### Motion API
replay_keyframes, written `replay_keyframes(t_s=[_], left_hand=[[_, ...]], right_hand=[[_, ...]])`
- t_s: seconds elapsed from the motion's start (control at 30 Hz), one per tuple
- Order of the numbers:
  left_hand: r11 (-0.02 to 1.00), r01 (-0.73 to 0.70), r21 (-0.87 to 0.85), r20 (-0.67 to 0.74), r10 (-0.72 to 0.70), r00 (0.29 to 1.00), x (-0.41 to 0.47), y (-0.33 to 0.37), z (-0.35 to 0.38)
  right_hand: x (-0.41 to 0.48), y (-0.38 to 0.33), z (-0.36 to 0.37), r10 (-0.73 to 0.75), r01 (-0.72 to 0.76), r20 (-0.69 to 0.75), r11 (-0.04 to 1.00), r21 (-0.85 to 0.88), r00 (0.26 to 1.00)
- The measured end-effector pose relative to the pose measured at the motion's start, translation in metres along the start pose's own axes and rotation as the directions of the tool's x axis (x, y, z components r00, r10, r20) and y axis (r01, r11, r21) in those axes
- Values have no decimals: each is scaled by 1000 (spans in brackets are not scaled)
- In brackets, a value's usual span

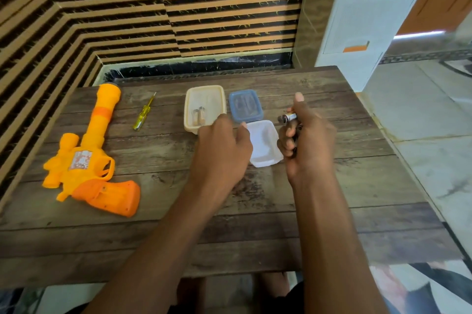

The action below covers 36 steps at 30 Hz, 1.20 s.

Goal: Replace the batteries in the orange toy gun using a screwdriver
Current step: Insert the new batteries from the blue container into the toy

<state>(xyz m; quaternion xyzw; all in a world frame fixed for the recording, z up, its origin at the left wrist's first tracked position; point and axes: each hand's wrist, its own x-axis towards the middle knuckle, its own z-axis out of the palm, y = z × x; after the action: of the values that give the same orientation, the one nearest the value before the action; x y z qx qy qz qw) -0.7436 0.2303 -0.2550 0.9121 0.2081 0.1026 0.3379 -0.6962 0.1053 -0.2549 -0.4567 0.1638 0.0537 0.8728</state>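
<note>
Gun: orange plastic toy gun (pixel 84 160), left on the wooden table (pixel 255 224); we judge it light, rigid; grip the handle.
Right hand (pixel 306 140): pinching a small cylindrical battery (pixel 288 117).
Left hand (pixel 222 142): loosely curled, empty.

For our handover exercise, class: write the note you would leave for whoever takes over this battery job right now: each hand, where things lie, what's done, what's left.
Left hand: open, holds nothing, above the cream tub at its near edge.
Right hand: grips a battery, beside the white tub.
Gun: lies at the left of the table, grip cover seemingly shut. Screwdriver beside its barrel, untouched.
Cream tub holds two batteries; blue lid lies behind the white tub.
Done: one battery in hand.
Left: unscrew cover, swap batteries, close.
</note>
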Motion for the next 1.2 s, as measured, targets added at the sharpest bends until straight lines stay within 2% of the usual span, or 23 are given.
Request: replay_keyframes(t_s=[0.13,0.23,0.3,0.47,0.7,0.8,0.9,0.97,1.07,1.2], left_hand=[[997,-21,-77,-79,15,997,-7,-25,-32],[994,-18,-108,-153,2,988,-14,-50,-55],[992,5,-128,-187,-29,982,-14,-66,-66],[975,115,-190,-321,-172,931,-6,-109,-92],[969,191,-154,-424,-239,873,-1,-136,-115],[967,239,-93,-430,-255,866,-2,-145,-118],[942,334,30,-428,-290,856,-3,-153,-119],[933,358,45,-449,-301,841,-2,-157,-120],[920,392,15,-460,-342,820,-3,-167,-122],[862,489,-133,-418,-496,761,-3,-183,-123]], right_hand=[[-13,15,20,30,-23,173,999,-42,985],[-30,36,38,165,-149,343,986,-72,925],[-41,51,46,229,-198,404,973,-117,886],[-57,82,68,241,-188,397,968,-169,886],[-66,104,90,192,-96,454,969,-228,870],[-68,112,93,201,-100,478,968,-230,855],[-70,119,97,233,-91,489,951,-296,841],[-71,123,99,261,-91,493,935,-342,830],[-72,127,103,308,-104,510,915,-389,803],[-75,129,106,281,-6,573,901,-434,770]])
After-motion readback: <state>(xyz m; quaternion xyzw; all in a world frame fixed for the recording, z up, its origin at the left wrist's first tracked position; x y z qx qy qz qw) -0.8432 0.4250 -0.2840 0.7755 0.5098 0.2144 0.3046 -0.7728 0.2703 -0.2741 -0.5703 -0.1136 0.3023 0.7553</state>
